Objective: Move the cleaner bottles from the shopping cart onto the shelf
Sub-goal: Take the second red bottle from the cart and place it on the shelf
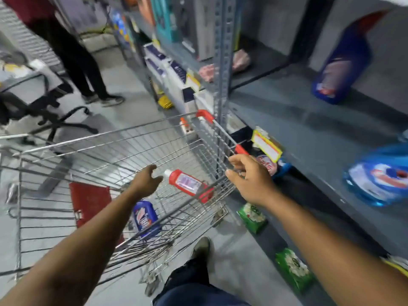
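A wire shopping cart [123, 138] stands left of the grey shelf [309, 129]. Inside it lie a red cleaner bottle [187, 184] with a white cap and a blue cleaner bottle [144, 218]. My left hand [144, 181] reaches into the cart with fingers apart, just left of the red bottle's cap, holding nothing. My right hand [249, 180] hovers over the cart's handle end near the shelf edge, fingers loosely curled and empty. On the shelf, one blue cleaner bottle [342, 69] stands at the back and another blue bottle [379, 175] lies blurred at the right.
A person in dark trousers [84, 62] stands beyond the cart. An office chair [44, 111] is at the left. Green packets [252, 217] lie on the floor under the shelf. Boxes [174, 74] line the farther shelves. My foot [202, 248] is beside the cart.
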Demonstrator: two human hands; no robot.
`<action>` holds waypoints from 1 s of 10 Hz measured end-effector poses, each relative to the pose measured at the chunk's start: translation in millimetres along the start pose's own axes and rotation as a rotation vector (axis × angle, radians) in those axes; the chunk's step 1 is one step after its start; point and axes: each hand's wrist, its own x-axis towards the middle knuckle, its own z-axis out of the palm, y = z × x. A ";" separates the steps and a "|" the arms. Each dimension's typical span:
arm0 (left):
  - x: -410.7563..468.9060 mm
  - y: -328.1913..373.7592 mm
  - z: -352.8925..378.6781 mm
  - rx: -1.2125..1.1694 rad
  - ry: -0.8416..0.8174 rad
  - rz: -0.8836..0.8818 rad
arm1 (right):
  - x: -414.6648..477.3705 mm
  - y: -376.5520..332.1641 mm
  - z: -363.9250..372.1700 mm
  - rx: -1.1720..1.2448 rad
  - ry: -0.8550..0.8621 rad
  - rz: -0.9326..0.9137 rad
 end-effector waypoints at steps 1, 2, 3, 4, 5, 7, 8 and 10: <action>27.7 -35.4 17.7 -0.111 -0.136 -0.190 | 70.7 -3.2 47.1 -0.060 -0.183 0.092; 51.7 -60.1 52.4 -0.185 -0.286 -0.292 | 138.6 6.2 94.1 -0.203 -0.367 0.153; 66.8 -67.7 91.0 -0.264 -0.354 -0.334 | 196.1 24.6 140.2 -0.320 -0.523 0.190; 93.9 -69.8 120.2 -0.439 -0.157 -0.294 | 237.0 50.2 188.2 -0.420 -0.626 0.226; 114.3 -71.0 150.5 -0.865 -0.376 -0.639 | 258.9 85.4 236.4 -0.506 -0.760 0.250; 134.9 -69.5 179.9 -1.047 -0.255 -0.722 | 270.4 125.3 282.7 -0.473 -0.912 0.301; 139.8 -63.0 187.5 -1.119 -0.222 -0.766 | 271.0 131.4 286.3 -0.437 -0.924 0.316; 135.9 -63.7 195.4 -1.262 -0.167 -0.819 | 263.9 134.1 277.5 -0.362 -0.813 0.445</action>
